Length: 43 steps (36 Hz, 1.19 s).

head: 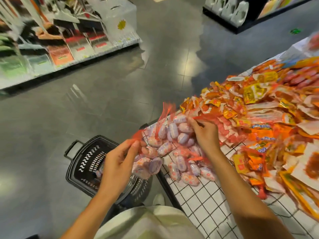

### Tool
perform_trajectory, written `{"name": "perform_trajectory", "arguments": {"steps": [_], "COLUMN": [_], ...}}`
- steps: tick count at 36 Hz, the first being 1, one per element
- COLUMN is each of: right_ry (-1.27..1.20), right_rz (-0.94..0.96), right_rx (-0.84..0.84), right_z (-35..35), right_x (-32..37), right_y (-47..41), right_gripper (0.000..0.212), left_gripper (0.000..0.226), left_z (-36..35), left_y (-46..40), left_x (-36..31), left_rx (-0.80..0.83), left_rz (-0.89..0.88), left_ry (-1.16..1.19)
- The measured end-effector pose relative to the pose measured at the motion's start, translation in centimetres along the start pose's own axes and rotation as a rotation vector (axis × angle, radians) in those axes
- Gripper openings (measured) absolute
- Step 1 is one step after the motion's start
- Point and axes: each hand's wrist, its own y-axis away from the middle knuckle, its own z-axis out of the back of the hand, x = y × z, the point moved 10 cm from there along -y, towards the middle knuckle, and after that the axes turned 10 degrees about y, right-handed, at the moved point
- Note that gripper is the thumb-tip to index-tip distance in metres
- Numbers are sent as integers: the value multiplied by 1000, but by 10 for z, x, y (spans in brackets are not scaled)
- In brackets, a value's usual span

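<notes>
**Net bag (172, 133) of wrapped sausages at tabletop (203, 195) corner**

Its red mesh is pinched by fingers of the left hand (119, 163) and right hand (206, 133), near the basket (82, 157). Soft, lumpy and light handling is judged likely; the gathered mesh neck is best gripped

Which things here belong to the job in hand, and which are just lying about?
In hand: left hand, right hand, red net bags, black basket.
Lying about: orange packets, white jugs.
</notes>
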Motion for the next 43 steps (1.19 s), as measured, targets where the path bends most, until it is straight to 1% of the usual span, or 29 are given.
{"name": "perform_trajectory", "arguments": {"steps": [2, 5, 10, 13, 17, 19, 21, 24, 26, 28, 30, 31, 34, 35, 38, 40, 43], "right_ry": [19, -4, -83, -111, -129, -142, -153, -147, -125, -100, -67, -57, -89, -110, -186, -185, -90], "right_rz": [-46, -29, -90, -104, -132, -129, -118, -138, -150, -160, -145, -123, -61, -53, -39, -3, 8], "right_rx": [42, 12, -35, -99, -136, -163, -180, -197, -209, -225, -218, -211, -164, -146, -130, -100, -74], "right_z": [-15, -19, -13, -5, -1, 3, 4, 6, 7, 10, 10, 10, 5, 3, -1, -4, -9], "right_x": [-23, -38, -47, -44, -42, -40, -39, -43, -47, -50, -51, -49, -44, -44, -45, -41, -39], "right_y": [2, 4, -3, -10, -17, -18, -19, -16, -14, -12, -10, -9, -6, -3, 8, 17, 32], "right_gripper": [44, 54, 51, 57, 64, 62, 59, 55, 54, 45, 27, 23, 30, 28, 14, 19, 33], "left_gripper": [22, 21, 23, 24, 25, 25, 25, 26, 26, 27, 28, 27, 24, 26, 26, 23, 22], "left_z": [-3, -11, -41, -54, -67, -71, -75, -73, -69, -65, -62, -62, -64, -64, -64, -66, -68], "left_y": [-3, -12, -39, -56, -81, -95, -106, -116, -117, -117, -116, -116, -116, -115, -107, -99, -91], "left_x": [-1, -10, -36, -52, -57, -42, -15, 33, 57, 72, 81, 83, 83, 82, 80, 79, 82], "left_rx": [5, 8, 48, 65, 84, 89, 97, 117, 135, 139, 136, 137, 144, 145, 178, 214, 244], "left_rz": [1, -3, -23, -45, -72, -52, 9, 124, 149, 170, 203, 213, 208, 199, 163, 130, 88], "left_ry": [-9, -7, 52, 101, 161, 138, 75, -76, -177, -228, -250, -255, -253, -256, -276, -314, -344]}}
